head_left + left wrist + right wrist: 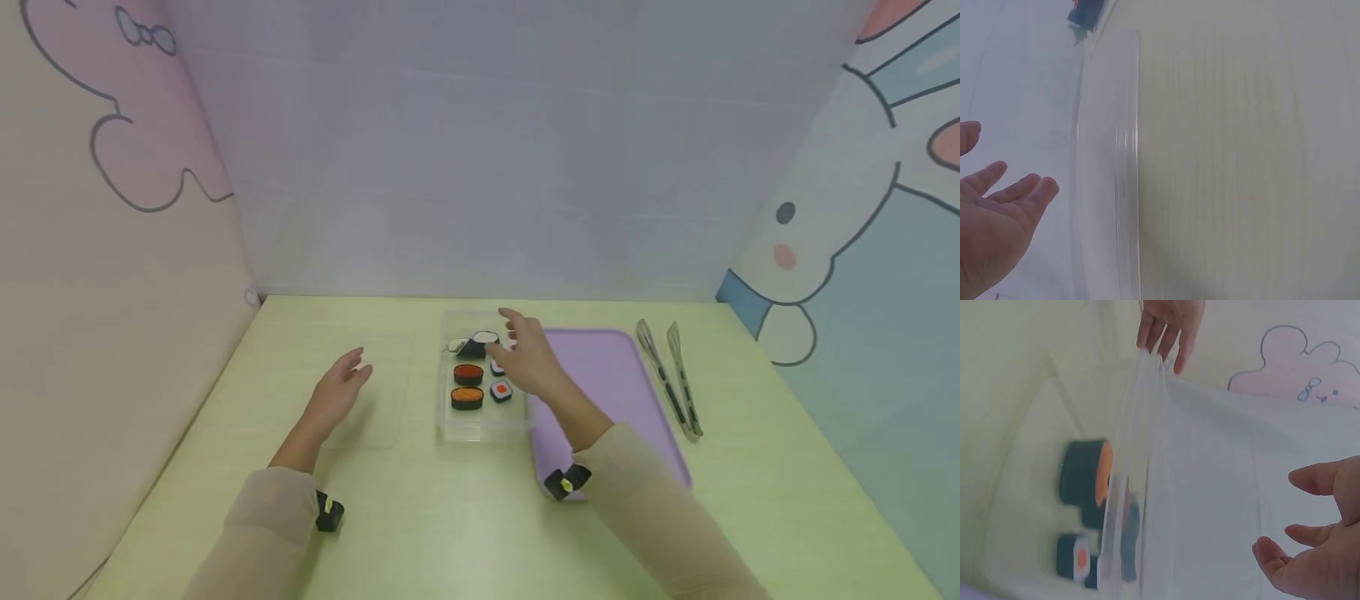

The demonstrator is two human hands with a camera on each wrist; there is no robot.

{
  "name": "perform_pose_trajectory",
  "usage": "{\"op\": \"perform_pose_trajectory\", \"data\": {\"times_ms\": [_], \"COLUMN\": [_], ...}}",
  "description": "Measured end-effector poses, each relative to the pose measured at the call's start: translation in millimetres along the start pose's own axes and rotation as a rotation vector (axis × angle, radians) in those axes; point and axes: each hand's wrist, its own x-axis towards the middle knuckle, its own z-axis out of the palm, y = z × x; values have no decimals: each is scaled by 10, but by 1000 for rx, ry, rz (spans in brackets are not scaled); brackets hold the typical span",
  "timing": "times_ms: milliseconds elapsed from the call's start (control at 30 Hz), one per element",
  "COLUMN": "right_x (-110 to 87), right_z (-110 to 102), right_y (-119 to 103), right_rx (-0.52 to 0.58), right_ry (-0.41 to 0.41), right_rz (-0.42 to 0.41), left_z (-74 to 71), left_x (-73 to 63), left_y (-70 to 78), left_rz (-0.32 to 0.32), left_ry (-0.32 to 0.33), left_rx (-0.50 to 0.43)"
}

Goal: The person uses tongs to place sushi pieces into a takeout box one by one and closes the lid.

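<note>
A clear plastic box [486,432] stands mid-table with several toy sushi pieces inside. Two are gunkan pieces with orange topping [467,398] and red topping [468,374]; a small roll [501,390] has an orange centre. My right hand [531,354] hovers over the box's right side with fingers spread, holding nothing, and covers part of the sushi. To the left, my left hand [339,398] is raised over a clear plastic lid [386,417], fingers loosely extended and nothing in them. The left wrist view shows this hand [1004,225] beside a clear plastic edge [1127,156].
A purple tray [600,367] lies right of the box, partly under my right forearm. Beyond it, metal tongs [678,383] rest on the pale green table [435,533]. Fabric walls [480,167] enclose the back and sides.
</note>
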Motion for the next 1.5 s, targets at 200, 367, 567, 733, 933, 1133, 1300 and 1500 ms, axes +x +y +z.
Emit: {"op": "perform_pose_trajectory", "data": {"times_ms": [200,367,567,733,933,1133,1300,1500], "right_x": [35,3,66,109,166,225,242,274], "right_z": [604,1072,1478,1692,1818,1802,1657,1307], "right_y": [-306,-403,-362,-296,-255,-245,-301,-336], "right_rx": [27,19,-20,-50,-20,-1,9,95], "right_ry": [-133,-207,-136,-99,-124,-147,-169,-183], "right_rz": [4,23,60,176,279,288,195,128], "left_z": [-248,-352,-394,-398,-396,-476,-527,-521], "left_x": [-2,-29,-57,-65,-50,-85,-106,-87], "left_y": [-118,-196,-256,-335,-400,-403,-419,-375], "left_rz": [-62,-109,-167,-202,-216,-244,-232,-177], "left_ry": [61,67,79,64,79,76,22,-37], "left_rx": [93,97,102,87,56,32,-79,-244]}}
